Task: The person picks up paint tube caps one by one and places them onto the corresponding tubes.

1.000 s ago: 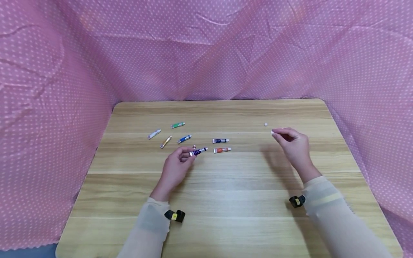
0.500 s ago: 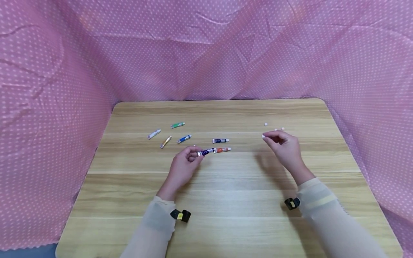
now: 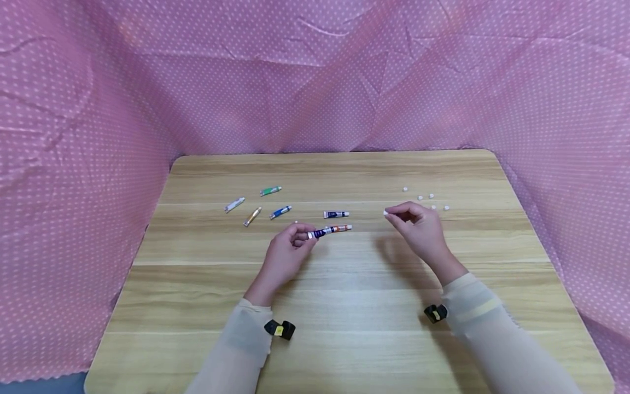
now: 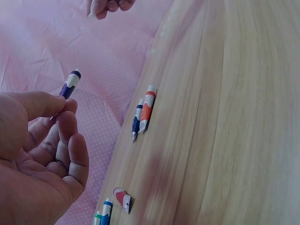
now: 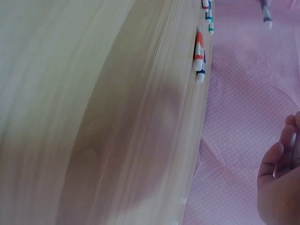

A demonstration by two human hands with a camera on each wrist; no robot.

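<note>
While the purple paint tube (image 3: 320,233) is being pinched at its tail end by the thumb and forefinger of the left hand (image 3: 283,256), it is being held just above the tabletop (image 3: 344,306), its white-shouldered nozzle end pointing toward the right hand (image 3: 417,229). No cap is being seen on that nozzle in the left wrist view, and nothing of the tube's contents is being shown. A small white cap (image 3: 386,213) is being pinched between the fingertips of the right hand, lifted off the wood and near the tube's open end, though the two are being kept apart.

Just behind the held tube, an orange tube (image 3: 340,228) and a dark blue tube (image 3: 336,214) are being left lying side by side on the tabletop, the orange one partly overlapped by the purple tube's tip in the head view. Farther left, a blue tube (image 3: 280,212), a gold tube (image 3: 252,216), a white tube (image 3: 234,204) and a green tube (image 3: 270,191) are being left scattered. Several loose white caps (image 3: 426,197) are being left behind the right hand. Pink dotted cloth (image 3: 315,76) is being hung around the tabletop.

The purple tube is being seen as slim, dark violet, with a white band.
</note>
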